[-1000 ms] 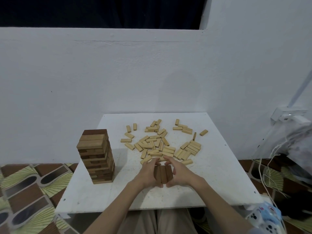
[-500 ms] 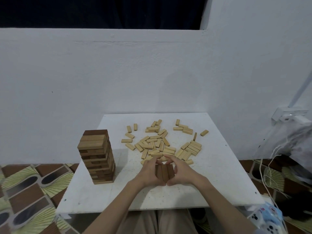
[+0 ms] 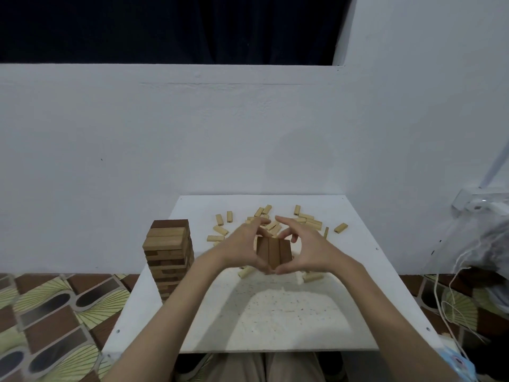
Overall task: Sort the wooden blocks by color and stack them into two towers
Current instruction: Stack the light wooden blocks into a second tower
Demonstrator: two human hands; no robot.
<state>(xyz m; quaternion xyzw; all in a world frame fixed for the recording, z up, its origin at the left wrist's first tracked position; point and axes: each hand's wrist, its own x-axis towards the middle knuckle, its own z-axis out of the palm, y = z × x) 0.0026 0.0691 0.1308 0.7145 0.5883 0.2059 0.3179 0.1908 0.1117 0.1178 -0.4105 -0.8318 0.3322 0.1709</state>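
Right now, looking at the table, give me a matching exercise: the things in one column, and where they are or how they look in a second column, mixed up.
Things:
1. three dark blocks
2. tower
3. light blocks
4. socket

Places or states:
A. scattered flat on the far part of the table
B. on the wall at the right
C. held side by side between the left hand and the right hand
D. standing at the table's left edge

Pairs: 1-C, 2-D, 3-A, 4-B

**No legible writing**

No text, label, brand, number or sign can be read anywhere in the head view. The small blue-and-white packet [image 3: 455, 363] at the near right edge carries a printed design, but it is too blurred to make out.
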